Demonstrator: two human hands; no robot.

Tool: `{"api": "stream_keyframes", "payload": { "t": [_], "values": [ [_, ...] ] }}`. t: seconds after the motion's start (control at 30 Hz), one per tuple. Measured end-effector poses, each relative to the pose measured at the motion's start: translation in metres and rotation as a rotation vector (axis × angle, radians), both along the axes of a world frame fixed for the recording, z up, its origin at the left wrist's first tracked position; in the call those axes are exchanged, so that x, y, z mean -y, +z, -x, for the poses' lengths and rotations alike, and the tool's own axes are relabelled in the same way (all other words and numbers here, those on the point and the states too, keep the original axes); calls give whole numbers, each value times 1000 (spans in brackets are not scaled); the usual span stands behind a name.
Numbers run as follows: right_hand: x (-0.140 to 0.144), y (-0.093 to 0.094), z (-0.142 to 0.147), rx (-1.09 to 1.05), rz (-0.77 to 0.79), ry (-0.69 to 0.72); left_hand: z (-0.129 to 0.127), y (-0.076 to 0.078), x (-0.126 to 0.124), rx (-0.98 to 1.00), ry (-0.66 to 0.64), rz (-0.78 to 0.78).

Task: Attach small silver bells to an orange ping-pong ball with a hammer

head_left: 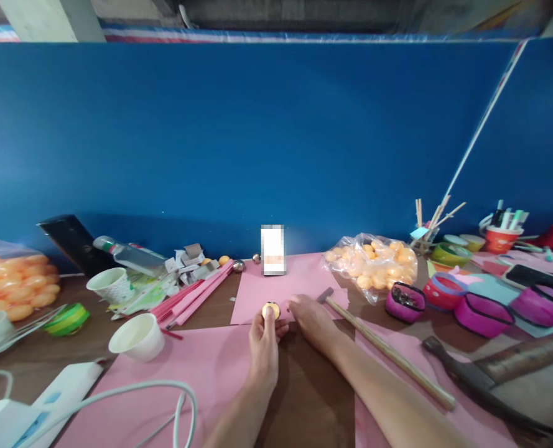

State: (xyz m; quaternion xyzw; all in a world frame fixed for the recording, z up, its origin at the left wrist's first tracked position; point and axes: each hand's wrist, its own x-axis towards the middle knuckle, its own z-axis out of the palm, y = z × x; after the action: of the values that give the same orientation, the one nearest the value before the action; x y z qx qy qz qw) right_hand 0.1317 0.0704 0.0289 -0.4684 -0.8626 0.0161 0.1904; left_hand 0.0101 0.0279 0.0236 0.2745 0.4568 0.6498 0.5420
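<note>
Orange ball sits pinched in the left hand fingers.

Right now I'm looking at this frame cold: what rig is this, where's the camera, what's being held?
No machine: a person works with two bare hands, filmed by one camera worn on the head, looking forward and down at a brown desk with pink paper sheets. The left hand pinches a small round yellow-orange ball between its fingertips. The right hand rests beside it, holding nothing that shows. A long pale wooden stick lies to the right, near a clear bag of orange balls. Two white paper cups stand left.
</note>
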Motion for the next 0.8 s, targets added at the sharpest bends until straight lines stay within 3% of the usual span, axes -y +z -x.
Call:
{"api": "stream_keyframes", "payload": {
  "t": [0.43, 0.8],
  "values": [
    [7, 10, -2, -93, 19, 31, -1, 3, 2, -16, -4, -23],
    [5, 7, -2, -187, 1, 50, -1, 4, 1, -8, -6, -14]
  ]
}}
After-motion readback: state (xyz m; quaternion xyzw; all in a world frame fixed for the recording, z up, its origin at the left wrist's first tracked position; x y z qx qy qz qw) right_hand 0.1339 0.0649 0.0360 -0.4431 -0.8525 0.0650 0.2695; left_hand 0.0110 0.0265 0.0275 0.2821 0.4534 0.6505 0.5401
